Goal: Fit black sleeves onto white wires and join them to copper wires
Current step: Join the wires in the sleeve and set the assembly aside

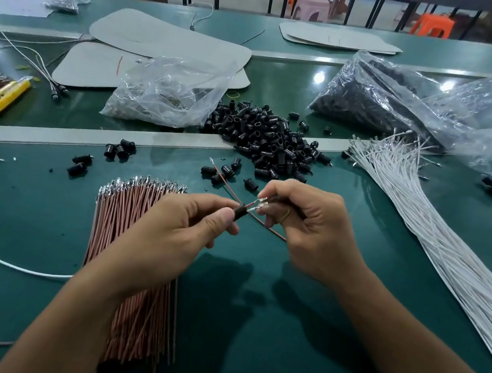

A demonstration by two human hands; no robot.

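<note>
On the table (245, 360), white wires (422, 230) are fanned right of the sleeve pile (264, 138), and copper wires (134, 249) are bundled near-left of it. Just in front of the pile, one black sleeve (239, 212) is pinched by the left hand (168, 238), and terminal-tipped wire ends (259, 204) are gripped by the right hand (305, 229). The wires are judged light and limp, and are best held close behind the terminals.

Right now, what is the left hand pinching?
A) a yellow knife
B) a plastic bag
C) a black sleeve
C. The left hand pinches a black sleeve between thumb and fingers, while the right hand holds the wire ends right beside it.
</note>
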